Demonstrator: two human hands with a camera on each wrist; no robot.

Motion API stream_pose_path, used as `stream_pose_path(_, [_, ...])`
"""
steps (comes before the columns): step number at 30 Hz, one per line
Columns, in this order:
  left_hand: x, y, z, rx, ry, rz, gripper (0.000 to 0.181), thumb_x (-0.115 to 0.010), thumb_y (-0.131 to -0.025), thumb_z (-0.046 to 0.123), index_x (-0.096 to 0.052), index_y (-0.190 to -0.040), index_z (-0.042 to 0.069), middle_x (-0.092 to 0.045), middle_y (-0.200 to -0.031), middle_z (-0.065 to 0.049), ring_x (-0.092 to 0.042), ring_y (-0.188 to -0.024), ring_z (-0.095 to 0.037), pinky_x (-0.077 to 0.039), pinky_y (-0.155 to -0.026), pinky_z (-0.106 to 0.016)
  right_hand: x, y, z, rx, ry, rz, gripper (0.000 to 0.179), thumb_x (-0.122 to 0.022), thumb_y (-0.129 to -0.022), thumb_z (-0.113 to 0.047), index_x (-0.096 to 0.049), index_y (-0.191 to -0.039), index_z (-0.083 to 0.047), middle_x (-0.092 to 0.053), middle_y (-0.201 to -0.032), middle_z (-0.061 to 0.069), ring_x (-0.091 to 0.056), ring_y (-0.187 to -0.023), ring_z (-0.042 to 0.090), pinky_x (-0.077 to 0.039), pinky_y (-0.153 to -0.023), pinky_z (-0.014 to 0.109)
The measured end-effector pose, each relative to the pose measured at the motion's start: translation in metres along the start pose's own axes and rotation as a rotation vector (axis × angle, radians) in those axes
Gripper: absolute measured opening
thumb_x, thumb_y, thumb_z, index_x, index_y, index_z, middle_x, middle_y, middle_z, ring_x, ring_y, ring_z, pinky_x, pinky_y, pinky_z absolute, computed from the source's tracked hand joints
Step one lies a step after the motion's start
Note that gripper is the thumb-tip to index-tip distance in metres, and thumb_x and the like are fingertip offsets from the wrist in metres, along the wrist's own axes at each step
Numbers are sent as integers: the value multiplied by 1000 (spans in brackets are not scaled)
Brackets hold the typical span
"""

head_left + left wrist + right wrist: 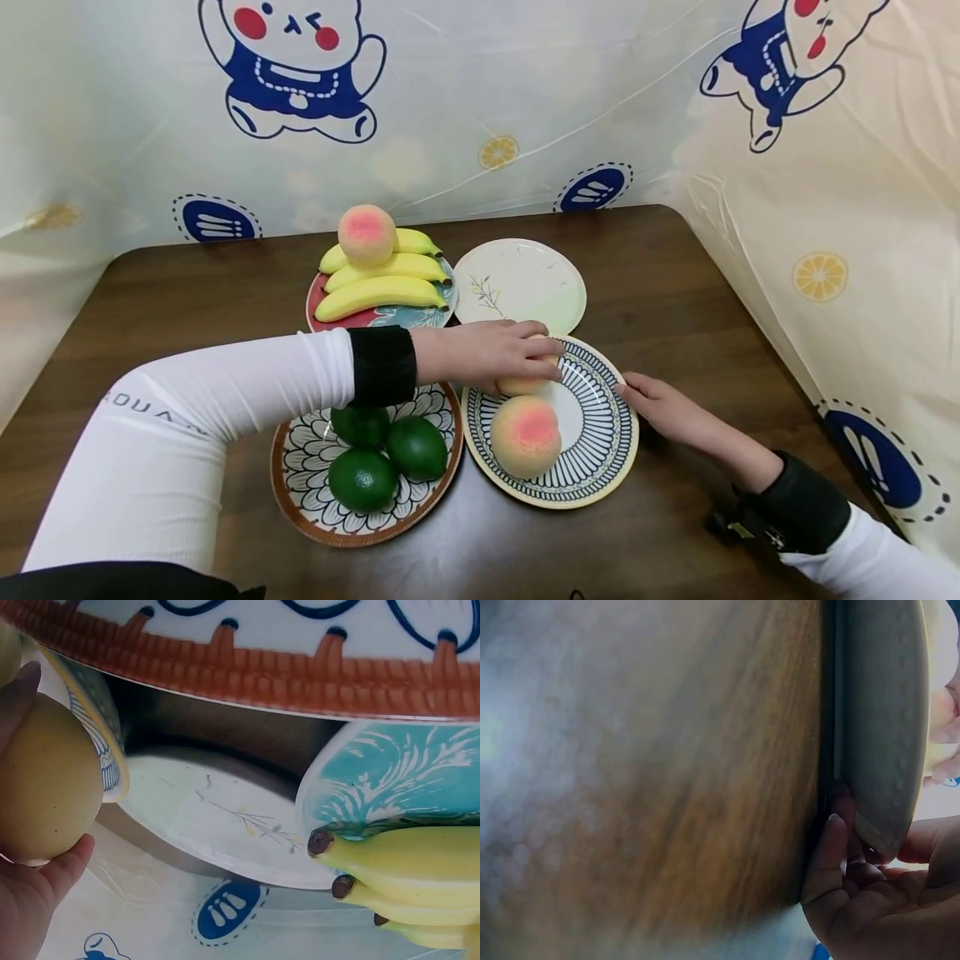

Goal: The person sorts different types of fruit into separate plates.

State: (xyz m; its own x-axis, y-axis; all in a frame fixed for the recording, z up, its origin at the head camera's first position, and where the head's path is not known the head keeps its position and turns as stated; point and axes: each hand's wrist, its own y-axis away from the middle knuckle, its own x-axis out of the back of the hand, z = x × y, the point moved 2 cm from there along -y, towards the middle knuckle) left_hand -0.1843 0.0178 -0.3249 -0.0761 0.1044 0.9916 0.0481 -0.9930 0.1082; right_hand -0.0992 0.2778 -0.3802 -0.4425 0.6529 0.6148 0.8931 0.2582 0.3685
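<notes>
My left hand (491,354) grips a peach (522,386) from above, over the left side of a blue-patterned plate (624,454). In the left wrist view, the thumb and a finger curve round this pale yellow peach (52,780). A second peach (525,437), blushed pink on top, lies on the same plate, nearer to me. My right hand (667,407) holds the plate's right rim. Seen from the right wrist, the thumb is at the rim and the other fingers curl beneath the plate's edge (885,712).
Left of the patterned plate, a brown-rimmed plate (330,533) bears three dark green fruits (363,481), under my left forearm. Behind it, bananas (382,296) with a peach (367,235) on top lie on a red-and-blue plate (315,287). A white plate (525,279) stands beside them.
</notes>
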Motion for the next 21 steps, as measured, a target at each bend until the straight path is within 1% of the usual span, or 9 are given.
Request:
stream_pose_path(5, [-4,4,-1,54,61,-41,74,-86,-82,20,-50,-146,20,-42,-158,-12,-42,-142,-31,-51,-110,-46,-1,0,1,6,8,4,40,-42,-111,-21,-55,-135,7,-70,-110,12,-60,-107,22,-50,-98,41])
stream_pose_path(8, [-6,5,-3,70,79,-43,76,-86,-82,21,-48,-148,19,-41,-157,-13,-43,-141,-32,-51,-109,-46,0,-1,1,8,10,8,40,-42,-111,-21,-55,-136,8,-70,-112,13,-60,-110,24,-49,-99,43])
stream_pose_path(9, [-7,4,-3,70,75,-42,76,-86,-82,22,-48,-148,19,-41,-156,-13,-43,-141,-31,-51,-109,-45,0,-1,1,10,8,7,40,-42,-111,-22,-55,-136,7,-70,-112,13,-59,-109,24,-49,-99,41])
stream_pose_path(12, [-7,3,-3,77,76,-47,76,-86,-82,25,-48,-148,18,-43,-155,-12,-45,-140,-31,-50,-110,-46,0,-1,1,11,2,0,39,-41,-111,-22,-56,-134,6,-70,-109,11,-59,-106,21,-49,-94,33])
stream_pose_path(16, [-5,2,-1,93,96,-66,78,-86,-82,28,-47,-149,18,-44,-155,-12,-44,-142,-31,-46,-113,-49,0,-1,1,12,-7,-4,38,-40,-112,-21,-56,-133,6,-70,-107,9,-58,-103,18,-47,-88,23])
stream_pose_path(19, [-4,1,-1,104,92,-80,84,-87,-81,31,-44,-152,19,-42,-158,-12,-40,-146,-32,-43,-116,-50,0,-1,2,10,-18,-12,39,-40,-112,-22,-55,-134,6,-70,-107,10,-58,-102,17,-46,-87,22])
stream_pose_path(21, [0,2,-2,121,100,-84,90,-89,-79,33,-42,-155,20,-39,-161,-12,-37,-149,-32,-41,-119,-51,1,0,3,11,-20,-14,40,-40,-112,-23,-54,-135,6,-70,-107,9,-58,-102,16,-47,-87,22])
